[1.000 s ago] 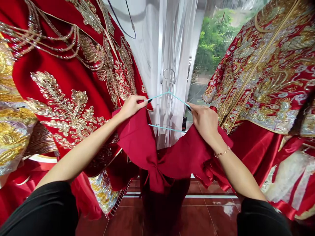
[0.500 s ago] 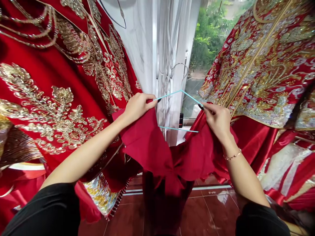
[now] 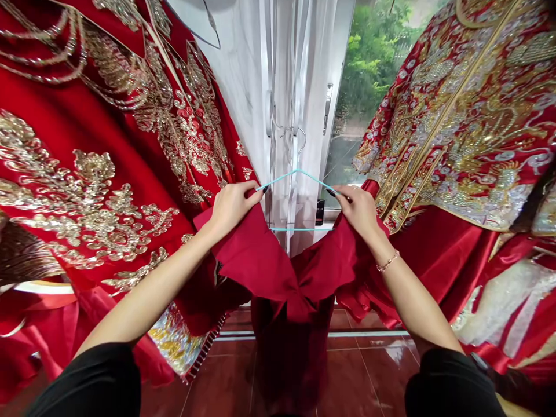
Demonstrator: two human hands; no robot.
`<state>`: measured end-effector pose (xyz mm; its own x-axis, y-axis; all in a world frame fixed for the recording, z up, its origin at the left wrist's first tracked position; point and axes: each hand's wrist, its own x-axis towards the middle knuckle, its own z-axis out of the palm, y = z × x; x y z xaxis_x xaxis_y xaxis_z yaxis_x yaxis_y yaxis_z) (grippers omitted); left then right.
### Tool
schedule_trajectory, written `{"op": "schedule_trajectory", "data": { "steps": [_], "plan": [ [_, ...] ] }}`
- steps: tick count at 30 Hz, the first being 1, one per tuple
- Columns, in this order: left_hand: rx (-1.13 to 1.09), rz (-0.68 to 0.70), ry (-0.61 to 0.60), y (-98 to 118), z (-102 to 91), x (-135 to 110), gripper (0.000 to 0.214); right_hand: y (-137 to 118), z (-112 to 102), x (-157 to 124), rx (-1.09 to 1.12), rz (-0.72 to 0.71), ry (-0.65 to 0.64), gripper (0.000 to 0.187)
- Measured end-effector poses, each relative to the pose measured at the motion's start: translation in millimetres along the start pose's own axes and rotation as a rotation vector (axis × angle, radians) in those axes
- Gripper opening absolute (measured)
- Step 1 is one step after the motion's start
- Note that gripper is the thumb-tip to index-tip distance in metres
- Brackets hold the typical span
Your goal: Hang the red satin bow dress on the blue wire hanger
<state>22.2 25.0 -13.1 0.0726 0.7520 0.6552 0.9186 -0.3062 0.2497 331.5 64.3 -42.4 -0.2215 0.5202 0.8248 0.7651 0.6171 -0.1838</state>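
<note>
The left hand (image 3: 232, 208) and right hand (image 3: 358, 211) were closed in pinches on a red satin garment (image 3: 252, 260) at the tips of a pale-blue wire hanger (image 3: 297, 172); the fitting seemed under way, calling for cloth eased further over each arm.

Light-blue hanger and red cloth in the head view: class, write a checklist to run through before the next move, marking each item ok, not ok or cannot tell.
1. Left hand pinches the red cloth beside the hanger's end: ok.
2. Right hand pinches the cloth likewise: ok.
3. Light-blue hanger upright and level: ok.
4. Hanger's shoulders covered by the cloth: not ok, bare in the middle.
5. Metal hook seated on a support: cannot tell.
6. Gold-embroidered red robe free of the left hand: cannot tell.
</note>
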Motion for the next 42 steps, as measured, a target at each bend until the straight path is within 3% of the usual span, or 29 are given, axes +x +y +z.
{"op": "schedule_trajectory", "data": {
  "steps": [5, 8, 10, 11, 13, 15, 16, 19, 23, 26, 30, 34, 38, 42],
  "plan": [
    [-0.109, 0.16, -0.094, -14.6, -8.9, 0.2, 0.034, 25.9, -23.1, -8.7, 0.227, -0.094, -0.157, 0.04],
    [-0.024, 0.283, 0.152, -10.8, -15.0, -16.5, 0.034, 38.8, -43.1, -19.5, 0.33, -0.101, -0.18, 0.048],
    [0.038, 0.417, 0.299, 8.4, -8.0, -34.8, 0.028, 41.7, -53.6, -24.2, 0.344, -0.115, -0.156, 0.05],
    [0.027, 0.498, 0.286, 23.0, 0.0, -44.1, 0.025, 41.0, -57.9, -24.6, 0.33, -0.128, -0.159, 0.05],
    [-0.121, 0.644, 0.075, 58.6, 23.7, -58.4, 0.024, 35.6, -65.0, -21.2, 0.283, -0.171, -0.245, 0.052],
    [-0.357, 0.586, -0.155, 94.4, 52.6, -63.6, 0.028, 26.5, -70.3, -13.7, 0.21, -0.209, -0.414, 0.05],
    [-0.459, 0.513, -0.214, 109.4, 66.8, -62.9, 0.03, 21.5, -72.2, -9.4, 0.161, -0.213, -0.499, 0.047],
    [-0.631, 0.312, -0.225, 135.9, 100.2, -55.0, 0.03, 9.0, -74.5, 1.6, -0.004, -0.178, -0.694, 0.033],
    [-0.661, 0.219, -0.219, 138.1, 118.1, -49.2, 0.041, 3.4, -69.7, 9.8, -0.097, -0.134, -0.815, 0.017],
    [-0.588, 0.189, -0.275, 135.1, 120.0, -48.2, 0.032, 5.5, -65.0, 13.1, -0.048, -0.133, -0.798, 0.021],
    [-0.502, 0.168, -0.359, 138.9, 117.0, -48.6, 0.024, 11.2, -61.7, 15.4, 0.021, -0.132, -0.632, 0.039],
    [-0.404, 0.254, -0.317, 143.0, 115.0, -54.2, 0.028, 15.7, -61.0, 16.8, -0.101, -0.108, -0.459, 0.056],
    [-0.318, 0.331, -0.27, 140.6, 120.5, -57.7, 0.032, 9.4, -60.4, 20.2, -0.284, -0.125, -0.379, 0.053],
    [-0.249, 0.391, -0.271, 140.3, 130.6, -59.0, 0.035, -18.4, -47.0, 20.5, -0.519, -0.069, -0.408, 0.038]
  ]
}}
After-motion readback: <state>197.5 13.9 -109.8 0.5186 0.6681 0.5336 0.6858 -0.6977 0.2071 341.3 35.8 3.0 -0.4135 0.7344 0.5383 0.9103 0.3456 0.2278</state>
